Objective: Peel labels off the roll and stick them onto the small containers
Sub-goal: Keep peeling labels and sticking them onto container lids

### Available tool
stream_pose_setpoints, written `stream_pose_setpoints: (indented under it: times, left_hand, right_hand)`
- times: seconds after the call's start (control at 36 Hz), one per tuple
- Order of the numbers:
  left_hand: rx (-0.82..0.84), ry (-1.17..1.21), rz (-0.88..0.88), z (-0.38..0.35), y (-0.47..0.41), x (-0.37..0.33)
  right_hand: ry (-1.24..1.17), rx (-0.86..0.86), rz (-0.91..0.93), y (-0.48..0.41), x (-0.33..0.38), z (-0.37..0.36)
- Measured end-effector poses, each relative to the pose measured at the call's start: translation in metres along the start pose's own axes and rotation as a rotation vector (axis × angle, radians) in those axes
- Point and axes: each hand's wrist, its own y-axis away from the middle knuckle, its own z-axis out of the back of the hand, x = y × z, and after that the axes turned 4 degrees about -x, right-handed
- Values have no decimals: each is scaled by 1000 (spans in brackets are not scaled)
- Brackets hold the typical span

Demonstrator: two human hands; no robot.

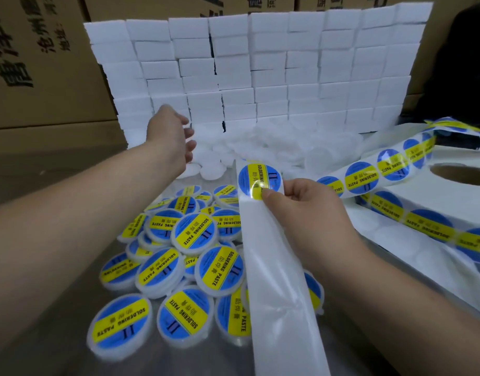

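My right hand (306,213) pinches the white backing strip (276,280) at a round blue-and-yellow "Soldering Paste" label (256,177), thumb on the label's lower edge. The label strip (390,165) runs from there to the right, back to the roll (455,175). My left hand (171,137) reaches forward with relaxed, spread fingers, holding nothing, just above plain white unlabelled containers (209,169). A heap of several labelled round containers (195,232) lies in front of me, between my forearms.
A wall of stacked white boxes (260,71) stands behind the containers. Brown cartons (43,63) rise at the left and back. The spent backing strip hangs down over the labelled heap toward me. A grey tabletop (71,335) lies under everything.
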Motion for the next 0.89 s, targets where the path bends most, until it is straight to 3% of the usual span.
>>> stream_pose_setpoints:
  times: [0.14, 0.25, 0.44, 0.89]
  left_hand:
    - [278, -671, -727, 34, 83, 16]
    - [276, -979, -1000, 49, 109, 42]
    - [268, -785, -944, 53, 104, 53]
    - [381, -753, -973, 61, 105, 54]
  right_hand:
    - [23, 4, 29, 4, 5, -3]
    - [-73, 65, 26, 9, 10, -4]
    - [-330, 351, 41, 15, 14, -5]
    - [-216, 357, 31, 12, 6, -6]
